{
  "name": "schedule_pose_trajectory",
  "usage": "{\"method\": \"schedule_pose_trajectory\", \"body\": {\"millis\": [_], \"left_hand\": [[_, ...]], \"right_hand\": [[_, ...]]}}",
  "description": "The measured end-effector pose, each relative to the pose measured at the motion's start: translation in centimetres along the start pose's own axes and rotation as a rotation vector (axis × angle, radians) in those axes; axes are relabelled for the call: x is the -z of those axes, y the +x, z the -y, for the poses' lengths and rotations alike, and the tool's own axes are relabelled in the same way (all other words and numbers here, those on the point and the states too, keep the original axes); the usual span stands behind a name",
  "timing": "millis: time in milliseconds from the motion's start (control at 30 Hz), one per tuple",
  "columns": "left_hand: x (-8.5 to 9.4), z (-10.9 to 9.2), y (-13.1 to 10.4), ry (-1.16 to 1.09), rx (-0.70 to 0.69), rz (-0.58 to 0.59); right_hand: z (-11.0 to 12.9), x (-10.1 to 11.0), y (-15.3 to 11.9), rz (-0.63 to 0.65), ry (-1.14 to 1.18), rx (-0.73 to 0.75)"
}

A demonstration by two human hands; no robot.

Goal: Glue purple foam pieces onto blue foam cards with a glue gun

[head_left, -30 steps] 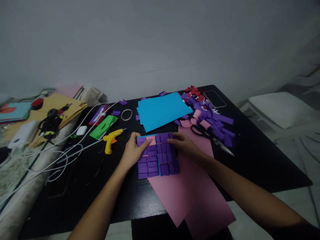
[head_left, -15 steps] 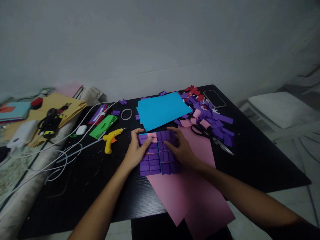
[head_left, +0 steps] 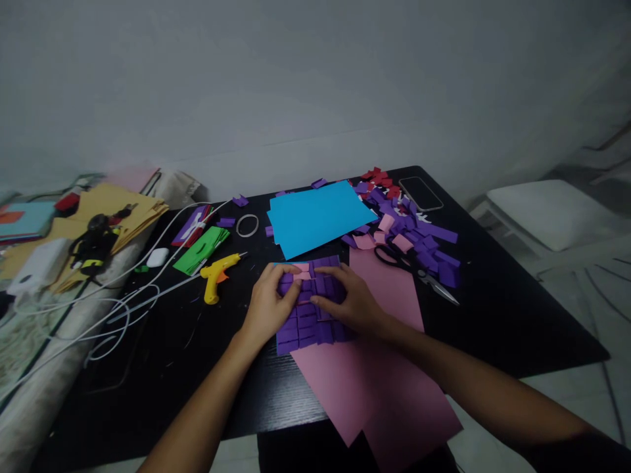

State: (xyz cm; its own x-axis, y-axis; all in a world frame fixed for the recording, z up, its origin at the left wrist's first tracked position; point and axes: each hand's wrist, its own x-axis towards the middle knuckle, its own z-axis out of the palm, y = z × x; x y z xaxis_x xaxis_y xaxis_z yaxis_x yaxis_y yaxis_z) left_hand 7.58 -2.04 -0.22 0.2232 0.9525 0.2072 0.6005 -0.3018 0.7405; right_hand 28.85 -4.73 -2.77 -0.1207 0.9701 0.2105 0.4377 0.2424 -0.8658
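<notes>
A blue card covered with rows of small purple foam squares (head_left: 308, 322) lies on the black table (head_left: 493, 302), partly over a large pink sheet (head_left: 379, 381). My left hand (head_left: 269, 305) rests on the card's left side, fingers pressing near a pink square (head_left: 302, 276) at its top. My right hand (head_left: 348, 303) lies flat across the right side, fingers spread over the purple squares. Both hands press down on the card.
A cyan sheet (head_left: 318, 217) lies behind the card. Loose purple, pink and red foam pieces (head_left: 409, 226), scissors (head_left: 414, 269) and a phone (head_left: 420, 192) sit to the right. A yellow glue gun (head_left: 217, 272), green foam (head_left: 202, 249), tape ring (head_left: 247, 225) and white cables (head_left: 123, 309) are on the left.
Both hands have slid inward from the card's outer edges onto its middle; the card shifted slightly toward the far side.
</notes>
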Motion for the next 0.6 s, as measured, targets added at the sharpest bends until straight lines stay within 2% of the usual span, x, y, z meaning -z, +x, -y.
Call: {"method": "schedule_pose_trajectory", "body": {"millis": [233,433,600], "left_hand": [[0.1,0.1,-0.1,0.049,-0.069,0.019],[0.0,-0.2,-0.2,0.129,-0.074,0.014],[-0.1,-0.7,-0.5,0.194,-0.102,0.009]], "right_hand": [[-0.1,-0.1,-0.3,0.076,0.022,0.018],[-0.7,-0.5,-0.2,0.051,0.015,0.011],[-1.0,-0.9,-0.4,0.018,-0.014,0.089]]}}
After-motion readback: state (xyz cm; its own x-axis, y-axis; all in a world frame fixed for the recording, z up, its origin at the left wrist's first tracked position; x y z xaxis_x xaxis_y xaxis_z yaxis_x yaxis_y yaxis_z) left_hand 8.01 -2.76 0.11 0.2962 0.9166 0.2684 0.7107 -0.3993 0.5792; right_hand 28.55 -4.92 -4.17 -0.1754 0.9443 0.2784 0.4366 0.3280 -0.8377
